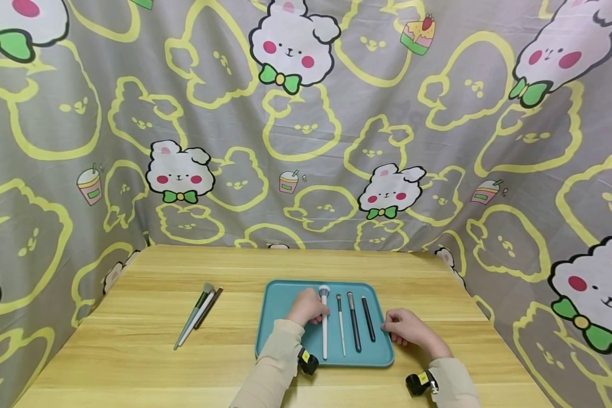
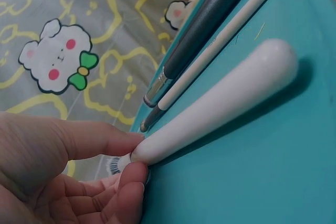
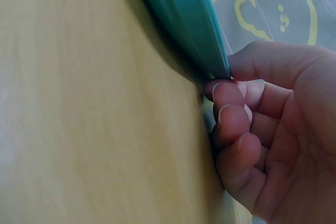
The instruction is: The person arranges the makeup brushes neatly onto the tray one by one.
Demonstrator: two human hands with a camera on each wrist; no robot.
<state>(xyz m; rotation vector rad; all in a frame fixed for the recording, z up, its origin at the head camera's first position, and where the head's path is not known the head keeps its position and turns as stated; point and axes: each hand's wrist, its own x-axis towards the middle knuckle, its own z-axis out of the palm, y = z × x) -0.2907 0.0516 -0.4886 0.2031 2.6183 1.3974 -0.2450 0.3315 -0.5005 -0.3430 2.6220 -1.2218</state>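
Observation:
My left hand (image 1: 306, 306) pinches a large white makeup brush (image 1: 324, 337) between thumb and fingers, near the bristle end, over the teal tray (image 1: 277, 294). In the left wrist view its thick white handle (image 2: 220, 100) points away from the fingers, close over the tray floor. Right of it lie a thin brush with a pale handle (image 1: 343, 334), a dark brush (image 1: 355, 328) and a shorter black brush (image 1: 369, 320). At the tray's right side my right hand (image 1: 408, 327) pinches the rim (image 3: 218, 51) between thumb and index finger, its other fingers curled below.
On the wooden table (image 1: 132, 362), left of the tray, a green-handled brush (image 1: 190, 323), a white brush (image 1: 198, 317) and a dark slim brush (image 1: 210, 309) lie close together. A patterned grey curtain (image 1: 306, 221) hangs behind and along both sides.

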